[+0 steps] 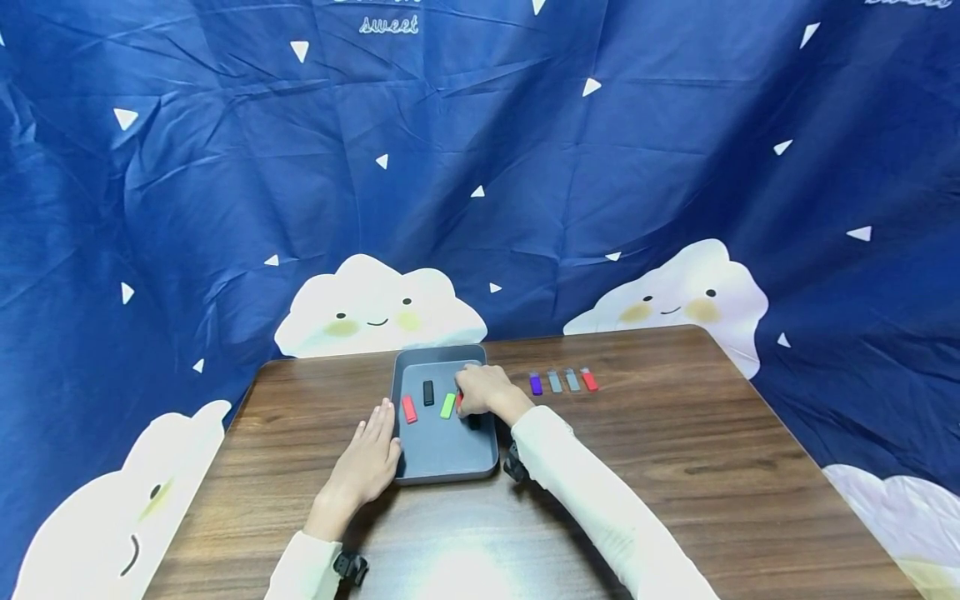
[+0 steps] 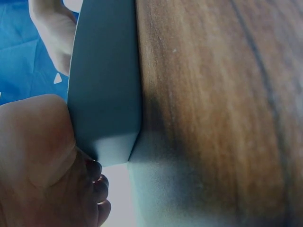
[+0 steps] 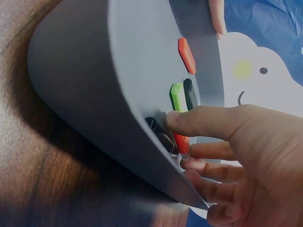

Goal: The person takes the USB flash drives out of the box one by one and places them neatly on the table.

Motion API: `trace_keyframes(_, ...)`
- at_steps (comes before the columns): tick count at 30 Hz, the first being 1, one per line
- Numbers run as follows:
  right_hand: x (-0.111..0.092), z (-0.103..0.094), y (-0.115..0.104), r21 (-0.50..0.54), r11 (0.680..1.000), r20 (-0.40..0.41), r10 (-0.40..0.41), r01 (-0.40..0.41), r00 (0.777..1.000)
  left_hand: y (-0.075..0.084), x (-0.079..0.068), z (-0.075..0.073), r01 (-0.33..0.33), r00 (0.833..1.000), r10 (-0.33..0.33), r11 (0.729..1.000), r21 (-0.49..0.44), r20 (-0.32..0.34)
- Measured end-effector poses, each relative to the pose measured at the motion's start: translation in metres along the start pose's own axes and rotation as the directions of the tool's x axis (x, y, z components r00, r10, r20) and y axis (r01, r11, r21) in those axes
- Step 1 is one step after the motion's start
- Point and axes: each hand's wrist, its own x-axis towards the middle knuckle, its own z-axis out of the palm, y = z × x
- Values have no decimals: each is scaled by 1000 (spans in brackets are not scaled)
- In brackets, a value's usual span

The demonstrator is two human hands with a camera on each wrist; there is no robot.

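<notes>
Inside the grey tray [image 1: 442, 454], my right hand [image 1: 483, 390] pinches a red USB stick [image 3: 182, 142] with a clear cap, thumb on one side and fingertips on the other. Close by, partly behind the tray's wall, are dark sticks [image 3: 163, 139]. A green USB stick [image 1: 447, 406], a black one [image 1: 428, 392] and another red one [image 1: 408, 409] lie on the tray floor. Along the tray's left wall rests my left hand [image 1: 369, 457], fingers straight. The left wrist view shows that palm [image 2: 38, 146] against the tray's outer side.
To the right of the tray, a row lies on the wooden table [image 1: 675, 450]: a purple USB stick [image 1: 536, 384], two greyish ones [image 1: 555, 382] and a red one [image 1: 589, 380]. A blue cloth [image 1: 525, 167] with clouds hangs behind the table.
</notes>
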Motion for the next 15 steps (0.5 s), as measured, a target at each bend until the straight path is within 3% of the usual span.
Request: trace_keyframes(15,-2,-5,3,-28,999,-25,-21,20,999,0,2,1,13,1000,-13,1000,-13,8)
